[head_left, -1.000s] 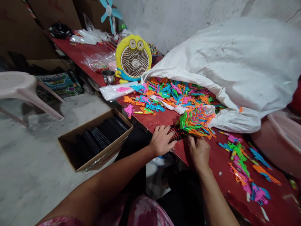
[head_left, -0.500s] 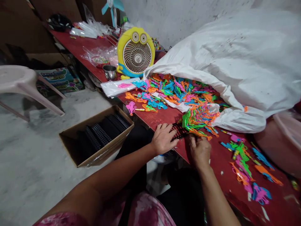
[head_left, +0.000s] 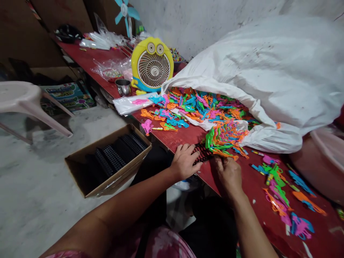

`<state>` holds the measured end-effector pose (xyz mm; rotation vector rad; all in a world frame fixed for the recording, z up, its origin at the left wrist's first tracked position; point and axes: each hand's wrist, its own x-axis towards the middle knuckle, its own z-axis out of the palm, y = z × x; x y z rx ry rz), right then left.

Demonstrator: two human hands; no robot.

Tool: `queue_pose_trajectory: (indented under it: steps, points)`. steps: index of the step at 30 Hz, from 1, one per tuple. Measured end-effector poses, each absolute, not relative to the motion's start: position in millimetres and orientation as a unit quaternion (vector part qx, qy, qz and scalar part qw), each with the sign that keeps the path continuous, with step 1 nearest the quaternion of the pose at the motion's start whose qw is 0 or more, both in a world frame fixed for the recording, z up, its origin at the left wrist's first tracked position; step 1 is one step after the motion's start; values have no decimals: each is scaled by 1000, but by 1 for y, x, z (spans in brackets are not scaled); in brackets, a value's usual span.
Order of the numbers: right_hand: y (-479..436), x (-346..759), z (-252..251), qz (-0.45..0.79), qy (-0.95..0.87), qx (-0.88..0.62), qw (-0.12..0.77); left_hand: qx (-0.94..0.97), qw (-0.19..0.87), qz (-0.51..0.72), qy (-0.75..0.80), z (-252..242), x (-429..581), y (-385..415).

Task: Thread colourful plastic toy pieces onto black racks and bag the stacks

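Note:
A black perforated plastic rack (head_left: 201,154) lies on the red table, with a dense row of bright gun-shaped plastic toys (head_left: 223,138) standing over its far part. My left hand (head_left: 185,161) rests on the near left end of the rack, palm down and fingers stretched out. Beside the rack's right edge, just under an orange toy, is my right hand (head_left: 228,173). Its fingers are curled in, and their tips are partly hidden, so what they hold cannot be made out. Behind the rack, more toys (head_left: 199,102) spill from a large white sack (head_left: 258,71).
Loose toys (head_left: 276,175) lie on the red table (head_left: 252,218) to the right, near a pink tub (head_left: 317,157). A cardboard box (head_left: 77,175) of black racks stands at the left. A yellow fan (head_left: 154,70), metal cup (head_left: 123,87) and plastic bags (head_left: 129,104) are further back.
The view has shifted slightly, so the fan and box appear a little lower and further left. Both hands keep nearly the same places at the rack.

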<state>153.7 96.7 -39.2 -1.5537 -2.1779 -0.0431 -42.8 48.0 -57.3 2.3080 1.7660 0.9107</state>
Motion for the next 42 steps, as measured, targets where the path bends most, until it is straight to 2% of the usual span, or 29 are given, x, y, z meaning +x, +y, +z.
queue_pose_trajectory:
  steps: [3,13,21,29,42]
  points:
    - [99,160,-40,38,-783,-572,242,756,53,302,579,-57,-44,48]
    - [103,167,-46,41,-786,-573,227,746,74,334,572,-40,-26,61]
    - [93,150,-36,-47,-816,-543,192,785,32,248,567,-38,-13,64]
    - [91,126,-19,-45,-761,-639,99,790,27,238,564,-41,-13,67]
    - [80,113,-14,-40,-695,-714,78,786,57,273,551,-37,-23,58]
